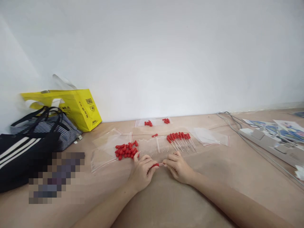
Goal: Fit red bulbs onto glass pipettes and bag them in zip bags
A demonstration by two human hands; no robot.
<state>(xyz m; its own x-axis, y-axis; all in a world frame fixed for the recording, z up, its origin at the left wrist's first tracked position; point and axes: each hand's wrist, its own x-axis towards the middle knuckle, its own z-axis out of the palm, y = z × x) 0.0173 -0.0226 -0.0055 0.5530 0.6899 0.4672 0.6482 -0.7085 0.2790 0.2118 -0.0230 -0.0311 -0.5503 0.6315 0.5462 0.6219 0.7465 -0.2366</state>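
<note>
My left hand pinches a red rubber dropper bulb between thumb and fingers. My right hand grips a thin glass dropper tube, whose end meets the mouth of that bulb. How far the tube sits inside the bulb cannot be made out. Beyond my left hand lies a pile of loose red bulbs. A row of bare glass tubes is spread in the middle, with a single red bulb behind it. To its right, several droppers lie side by side, red bulbs on their tubes.
Clear zip bags lie left of the pile, and another at the right. More bulbs rest near the wall. A yellow bag and a black bag stand left; a power strip with cables lies right.
</note>
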